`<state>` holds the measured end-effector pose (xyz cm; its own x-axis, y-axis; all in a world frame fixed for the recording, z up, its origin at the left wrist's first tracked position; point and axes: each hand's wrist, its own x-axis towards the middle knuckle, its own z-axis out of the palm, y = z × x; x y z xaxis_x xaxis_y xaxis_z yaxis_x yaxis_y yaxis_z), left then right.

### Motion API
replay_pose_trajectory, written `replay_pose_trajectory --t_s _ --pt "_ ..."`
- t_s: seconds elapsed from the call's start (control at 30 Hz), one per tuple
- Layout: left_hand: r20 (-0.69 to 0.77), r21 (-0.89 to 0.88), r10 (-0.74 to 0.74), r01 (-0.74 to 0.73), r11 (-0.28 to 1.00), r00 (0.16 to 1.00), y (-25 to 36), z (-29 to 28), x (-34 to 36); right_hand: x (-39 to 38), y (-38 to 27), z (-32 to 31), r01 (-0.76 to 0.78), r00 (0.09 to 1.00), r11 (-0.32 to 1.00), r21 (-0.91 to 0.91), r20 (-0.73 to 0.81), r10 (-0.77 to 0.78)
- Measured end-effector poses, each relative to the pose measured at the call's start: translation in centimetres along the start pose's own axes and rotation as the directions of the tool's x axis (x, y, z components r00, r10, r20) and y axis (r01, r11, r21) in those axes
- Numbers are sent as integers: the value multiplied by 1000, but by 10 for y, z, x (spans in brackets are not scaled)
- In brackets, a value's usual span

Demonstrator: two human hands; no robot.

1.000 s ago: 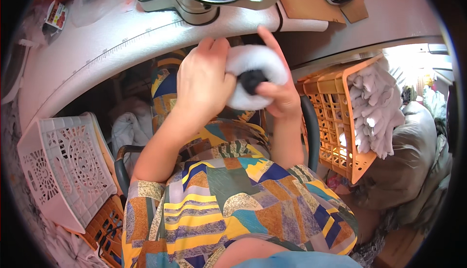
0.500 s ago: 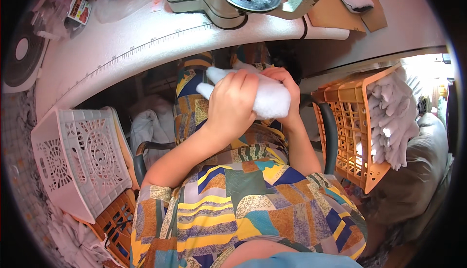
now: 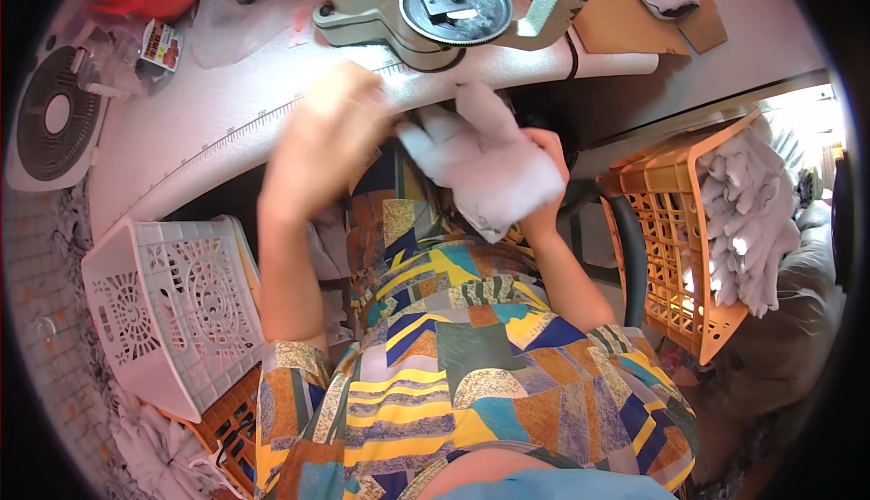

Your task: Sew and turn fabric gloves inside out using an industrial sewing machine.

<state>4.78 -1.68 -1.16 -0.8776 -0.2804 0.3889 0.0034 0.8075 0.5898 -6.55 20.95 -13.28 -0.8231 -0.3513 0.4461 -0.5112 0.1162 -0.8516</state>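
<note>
Slantwise, white cloth piece (image 3: 497, 169), lobes (image 3: 488, 112) up-left

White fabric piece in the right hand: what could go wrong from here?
The white fabric piece might slip, since only the right hand seems to hold it. The left hand, blurred, appears close to the table edge and might bump it. Greyish cloth pieces bulge from the orange crate, so some could fall out.

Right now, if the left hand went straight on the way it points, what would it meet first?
Likely the beige disc-topped machine's base, if the left hand clears the white tabletop's edge; blur leaves its height unclear.
</note>
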Motion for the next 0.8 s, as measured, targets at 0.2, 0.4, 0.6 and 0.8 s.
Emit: replay_pose_trajectory --t_s 0.2,0.4,0.6,0.8 --pt "-174 308 -99 149 940 980 -113 -32 35 -64 26 2 -225 947 974 -16 233 223" --pt "-146 375 -106 154 914 984 -116 -32 46 -53 5 -40 -103 800 975 -199 566 200" --pt "-147 123 -276 295 948 950 -124 -35 45 -33 -20 -65 -195 705 960 -199 652 278" --pt "-131 63 -338 348 935 932 -124 -37 43 -36 -14 -67 -184 711 959 -216 645 281"
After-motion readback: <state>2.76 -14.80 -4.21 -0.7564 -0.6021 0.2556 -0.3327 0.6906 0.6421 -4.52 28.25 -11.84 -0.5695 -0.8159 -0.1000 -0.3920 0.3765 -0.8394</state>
